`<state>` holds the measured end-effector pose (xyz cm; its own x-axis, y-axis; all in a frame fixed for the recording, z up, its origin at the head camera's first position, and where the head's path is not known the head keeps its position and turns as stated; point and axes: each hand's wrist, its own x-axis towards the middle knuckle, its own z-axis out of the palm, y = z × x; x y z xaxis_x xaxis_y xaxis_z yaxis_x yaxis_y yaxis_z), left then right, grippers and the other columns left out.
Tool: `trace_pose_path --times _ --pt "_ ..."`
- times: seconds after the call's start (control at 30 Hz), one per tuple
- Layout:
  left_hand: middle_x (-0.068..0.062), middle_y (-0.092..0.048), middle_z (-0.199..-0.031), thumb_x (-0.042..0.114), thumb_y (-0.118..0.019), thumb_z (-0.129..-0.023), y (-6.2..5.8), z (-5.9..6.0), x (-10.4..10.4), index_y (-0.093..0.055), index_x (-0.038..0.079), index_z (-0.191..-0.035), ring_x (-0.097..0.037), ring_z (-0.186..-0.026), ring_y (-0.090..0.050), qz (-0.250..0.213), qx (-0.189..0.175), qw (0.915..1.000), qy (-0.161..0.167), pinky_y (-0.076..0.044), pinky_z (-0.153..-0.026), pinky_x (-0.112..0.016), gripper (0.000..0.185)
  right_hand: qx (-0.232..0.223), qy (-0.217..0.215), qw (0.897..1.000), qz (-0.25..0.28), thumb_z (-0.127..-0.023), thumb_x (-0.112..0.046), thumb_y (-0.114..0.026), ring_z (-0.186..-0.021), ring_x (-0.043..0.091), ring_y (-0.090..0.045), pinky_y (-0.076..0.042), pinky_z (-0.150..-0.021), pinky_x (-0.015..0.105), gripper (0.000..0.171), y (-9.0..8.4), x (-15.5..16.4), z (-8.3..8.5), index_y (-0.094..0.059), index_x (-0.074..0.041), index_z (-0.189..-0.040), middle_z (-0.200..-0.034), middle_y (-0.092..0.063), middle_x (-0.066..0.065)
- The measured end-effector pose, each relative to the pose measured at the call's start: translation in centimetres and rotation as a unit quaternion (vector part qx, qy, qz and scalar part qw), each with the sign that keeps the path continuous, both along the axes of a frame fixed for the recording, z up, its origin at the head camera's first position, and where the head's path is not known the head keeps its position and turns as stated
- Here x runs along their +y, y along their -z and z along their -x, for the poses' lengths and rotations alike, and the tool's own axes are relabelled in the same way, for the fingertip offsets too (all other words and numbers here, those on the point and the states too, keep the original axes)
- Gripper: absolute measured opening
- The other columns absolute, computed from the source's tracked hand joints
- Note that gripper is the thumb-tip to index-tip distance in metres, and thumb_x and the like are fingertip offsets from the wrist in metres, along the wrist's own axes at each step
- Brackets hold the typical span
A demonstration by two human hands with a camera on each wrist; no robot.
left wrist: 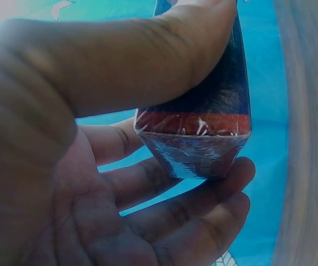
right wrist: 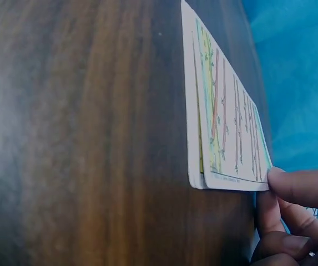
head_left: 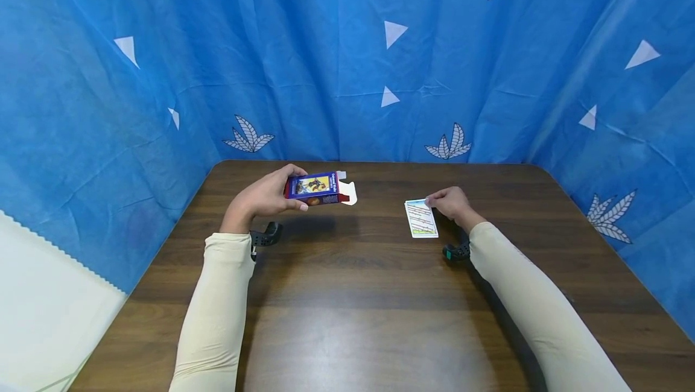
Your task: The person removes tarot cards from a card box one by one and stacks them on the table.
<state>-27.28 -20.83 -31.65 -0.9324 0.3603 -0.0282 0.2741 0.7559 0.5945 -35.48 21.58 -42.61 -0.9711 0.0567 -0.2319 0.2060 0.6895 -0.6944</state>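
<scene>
My left hand [head_left: 267, 195] grips a blue and red card box [head_left: 316, 185] across its narrow sides, thumb on the near side and fingers on the far side. The box's white end flap [head_left: 349, 192] stands open, pointing right. In the left wrist view the closed red end of the box [left wrist: 195, 149] faces the palm. To the right, my right hand [head_left: 452, 202] pinches a few playing cards [head_left: 421, 219] by one corner. The top card [right wrist: 237, 119] shows several long reddish sticks on white; the cards beneath are slightly fanned out.
A dark brown wooden table [head_left: 347, 295] lies under both hands. Its far edge meets a blue curtain [head_left: 347, 78] with white leaf and triangle prints. White cloth [head_left: 49, 313] hangs at the left. A black wrist camera [head_left: 266, 235] is on the left wrist.
</scene>
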Motion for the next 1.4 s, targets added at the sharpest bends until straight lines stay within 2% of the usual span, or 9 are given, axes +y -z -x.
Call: trace_pose_path --times 0.17,0.33,0.57,0.8,0.93,1.03,1.1,1.2,1.4 --pt "-0.018 -0.053 -0.133 0.023 -0.081 -0.083 0.1 0.0 -0.1 -0.041 0.008 -0.138 -0.034 -0.116 -0.054 -0.001 0.001 1.0000 0.002 -0.045 -0.104 -0.051 0.069 0.005 -0.007 1.000 -0.019 -0.095 -0.024 -0.065 -0.083 0.027 -0.049 -0.041 -0.062 0.030 0.030 0.0 -0.4 -0.1 -0.071 -0.001 -0.114 -0.109 -0.060 0.018" --pt "-0.018 -0.053 -0.133 0.024 -0.081 -0.082 0.2 0.0 -0.1 -0.041 0.008 -0.138 -0.033 -0.116 -0.054 -0.001 0.002 1.0000 0.001 -0.045 -0.104 -0.051 0.070 0.014 -0.017 0.999 -0.046 -0.094 -0.022 -0.065 -0.097 0.031 -0.052 -0.046 -0.075 0.035 0.029 0.0 -0.8 -0.2 -0.071 0.000 -0.112 -0.120 -0.062 0.022" --pt "-0.017 -0.053 -0.134 0.025 -0.081 -0.083 0.0 0.1 -0.1 -0.041 0.008 -0.139 -0.033 -0.117 -0.054 0.000 -0.001 1.0000 0.002 -0.044 -0.104 -0.051 0.071 0.030 -0.020 0.997 -0.072 -0.093 -0.019 -0.065 -0.098 0.032 -0.055 -0.050 -0.088 0.045 0.025 -0.2 -1.3 -0.4 -0.071 0.001 -0.108 -0.118 -0.063 0.022" --pt "-0.017 -0.053 -0.134 0.026 -0.081 -0.082 0.1 0.1 0.0 -0.041 0.009 -0.138 -0.033 -0.117 -0.054 0.002 -0.005 1.0000 0.003 -0.045 -0.104 -0.051 0.071 0.047 -0.021 0.996 -0.073 -0.094 -0.021 -0.063 -0.098 0.032 -0.055 -0.051 -0.090 0.046 0.025 -0.3 -1.6 -0.6 -0.069 0.000 -0.108 -0.116 -0.062 0.021" --pt "-0.017 -0.052 -0.135 0.027 -0.082 -0.081 0.2 0.1 0.0 -0.041 0.009 -0.139 -0.034 -0.117 -0.054 0.008 0.000 1.0000 0.005 -0.045 -0.104 -0.051 0.073 0.136 -0.040 0.989 -0.031 -0.097 -0.029 -0.059 -0.088 0.025 -0.055 -0.048 -0.077 0.035 0.031 -1.9 -3.8 -1.5 -0.069 -0.001 -0.106 -0.105 -0.066 0.016" --pt "-0.017 -0.053 -0.135 0.027 -0.083 -0.080 0.2 0.2 0.0 -0.041 0.009 -0.139 -0.034 -0.118 -0.054 0.010 0.007 0.9999 0.007 -0.045 -0.104 -0.051 0.074 0.184 -0.089 0.976 0.068 -0.098 -0.029 -0.059 -0.075 0.017 -0.051 -0.042 -0.064 0.028 0.031 -4.1 -6.8 -2.5 -0.070 -0.001 -0.104 -0.093 -0.065 0.011" --pt "-0.016 -0.053 -0.134 0.028 -0.083 -0.080 0.1 0.2 0.0 -0.041 0.009 -0.139 -0.034 -0.118 -0.054 0.010 0.007 0.9999 0.006 -0.045 -0.105 -0.051 0.075 0.159 -0.133 0.966 0.152 -0.099 -0.028 -0.059 -0.065 0.013 -0.046 -0.037 -0.054 0.025 0.029 -5.6 -8.9 -3.2 -0.069 -0.002 -0.106 -0.087 -0.062 0.009" --pt "-0.016 -0.054 -0.134 0.027 -0.083 -0.080 0.1 0.2 -0.1 -0.042 0.010 -0.139 -0.034 -0.118 -0.054 0.007 0.004 1.0000 0.002 -0.044 -0.105 -0.051 0.074 0.070 -0.181 0.949 0.246 -0.100 -0.025 -0.058 -0.052 0.010 -0.036 -0.028 -0.044 0.024 0.026 -7.3 -11.6 -4.2 -0.066 -0.002 -0.110 -0.081 -0.057 0.007" --pt "-0.018 -0.053 -0.134 0.025 -0.082 -0.081 0.5 0.3 0.0 -0.041 0.010 -0.140 -0.035 -0.118 -0.054 0.006 -0.007 0.9999 0.004 -0.044 -0.105 -0.052 0.074 -0.032 -0.209 0.947 0.240 -0.101 -0.024 -0.055 -0.047 0.009 -0.031 -0.023 -0.041 0.023 0.025 -7.6 -14.9 -4.8 -0.065 -0.003 -0.110 -0.079 -0.057 0.004"
